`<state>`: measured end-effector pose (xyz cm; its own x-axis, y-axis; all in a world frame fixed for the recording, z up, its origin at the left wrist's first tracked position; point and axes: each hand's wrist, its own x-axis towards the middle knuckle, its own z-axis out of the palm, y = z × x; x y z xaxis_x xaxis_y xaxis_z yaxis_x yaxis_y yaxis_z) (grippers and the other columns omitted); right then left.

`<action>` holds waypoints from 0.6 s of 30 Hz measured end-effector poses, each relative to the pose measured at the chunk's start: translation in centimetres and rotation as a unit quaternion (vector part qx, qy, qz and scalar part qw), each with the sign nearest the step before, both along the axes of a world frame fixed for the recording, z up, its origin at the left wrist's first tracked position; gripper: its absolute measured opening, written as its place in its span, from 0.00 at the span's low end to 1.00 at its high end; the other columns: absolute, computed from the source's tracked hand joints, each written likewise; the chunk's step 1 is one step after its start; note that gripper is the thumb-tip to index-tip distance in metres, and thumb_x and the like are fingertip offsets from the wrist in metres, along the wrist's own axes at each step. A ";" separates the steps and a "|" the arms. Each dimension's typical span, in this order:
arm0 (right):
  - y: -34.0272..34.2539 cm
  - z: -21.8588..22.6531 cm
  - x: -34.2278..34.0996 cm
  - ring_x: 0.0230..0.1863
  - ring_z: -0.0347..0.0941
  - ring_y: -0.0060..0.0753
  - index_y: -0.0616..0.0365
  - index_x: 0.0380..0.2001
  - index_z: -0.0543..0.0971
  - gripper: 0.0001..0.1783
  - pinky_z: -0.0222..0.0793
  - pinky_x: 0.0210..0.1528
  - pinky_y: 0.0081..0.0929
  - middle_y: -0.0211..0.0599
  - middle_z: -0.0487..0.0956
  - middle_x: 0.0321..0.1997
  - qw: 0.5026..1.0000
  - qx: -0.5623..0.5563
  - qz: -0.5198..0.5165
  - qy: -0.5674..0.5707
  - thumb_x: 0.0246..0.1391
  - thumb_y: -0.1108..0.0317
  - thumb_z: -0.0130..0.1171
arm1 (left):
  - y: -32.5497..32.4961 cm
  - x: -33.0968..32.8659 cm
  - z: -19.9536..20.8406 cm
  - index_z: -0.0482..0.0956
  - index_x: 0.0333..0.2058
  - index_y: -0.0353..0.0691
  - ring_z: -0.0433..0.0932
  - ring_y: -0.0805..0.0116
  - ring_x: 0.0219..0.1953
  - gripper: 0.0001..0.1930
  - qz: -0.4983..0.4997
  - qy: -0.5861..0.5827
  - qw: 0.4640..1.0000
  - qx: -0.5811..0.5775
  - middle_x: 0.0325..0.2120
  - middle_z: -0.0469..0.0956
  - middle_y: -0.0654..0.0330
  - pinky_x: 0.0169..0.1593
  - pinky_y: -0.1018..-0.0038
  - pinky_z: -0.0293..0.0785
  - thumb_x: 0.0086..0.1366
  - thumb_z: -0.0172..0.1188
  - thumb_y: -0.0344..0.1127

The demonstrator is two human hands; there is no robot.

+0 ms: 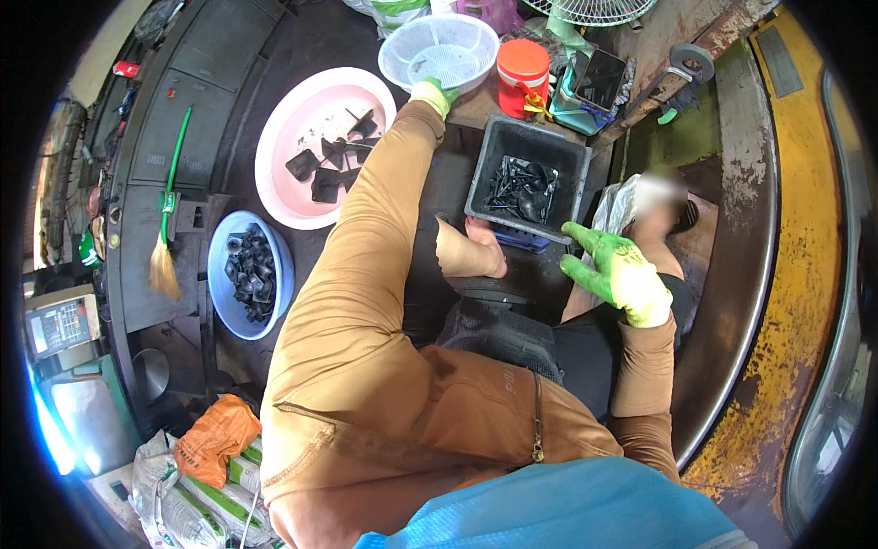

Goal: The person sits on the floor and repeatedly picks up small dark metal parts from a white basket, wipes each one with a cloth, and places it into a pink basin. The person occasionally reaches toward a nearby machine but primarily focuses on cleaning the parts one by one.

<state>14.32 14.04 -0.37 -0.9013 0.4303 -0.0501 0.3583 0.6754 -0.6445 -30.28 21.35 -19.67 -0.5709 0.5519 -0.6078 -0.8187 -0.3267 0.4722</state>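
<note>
Fingers first: the left hand, in a green glove, was stretched way out past the dark grey bin and curled over the near rim of the white mesh basket, fingers bunched together on that rim, though I couldn't tell how tight the grip was. Right hand, also green-gloved, hung just off the bin's near right corner with the fingers spread loose and slightly bent, holding nothing and touching nothing as far as I could see. That bin was full of small black plastic parts and sat just beyond the person's knee. Left of the bin was a big pink basin with a few larger black pieces in it, and farther left and nearer, a blue bowl packed with more black parts. Just behind the bin stood a red container, right beside the basket.
</note>
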 end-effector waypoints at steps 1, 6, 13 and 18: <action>0.1 0.0 0.0 0.42 0.75 0.55 0.67 0.52 0.74 0.27 0.71 0.43 0.40 0.53 0.79 0.41 1.000 0.015 0.000 0.003 0.53 0.59 0.60 | 0.2 0.1 -0.7 0.55 0.64 0.39 0.65 0.40 0.58 0.27 -0.007 -0.006 1.000 -0.022 0.61 0.57 0.43 0.57 0.47 0.69 0.66 0.44 0.32; 0.6 -0.5 -0.1 0.42 0.75 0.53 0.66 0.52 0.74 0.27 0.71 0.43 0.40 0.52 0.79 0.41 1.000 -0.015 0.000 -0.016 0.53 0.59 0.60 | -0.4 1.3 -4.3 0.52 0.65 0.41 0.62 0.36 0.60 0.29 -0.058 -0.041 0.991 -0.111 0.64 0.52 0.42 0.58 0.45 0.67 0.67 0.46 0.37; 0.6 -0.9 -0.4 0.43 0.76 0.54 0.66 0.52 0.75 0.28 0.71 0.47 0.41 0.55 0.79 0.44 0.998 -0.054 -0.021 -0.016 0.53 0.56 0.60 | -5.0 6.1 -3.2 0.48 0.68 0.49 0.57 0.35 0.64 0.32 -0.165 -0.004 0.979 -0.123 0.67 0.48 0.41 0.61 0.45 0.62 0.69 0.48 0.44; 0.1 -1.2 -1.1 0.44 0.76 0.55 0.66 0.50 0.76 0.27 0.71 0.46 0.40 0.55 0.79 0.43 1.000 -0.018 -0.004 -0.003 0.52 0.55 0.60 | -10.9 12.4 3.4 0.56 0.61 0.34 0.67 0.36 0.57 0.29 -0.149 0.042 0.988 -0.029 0.61 0.59 0.41 0.55 0.46 0.70 0.67 0.52 0.43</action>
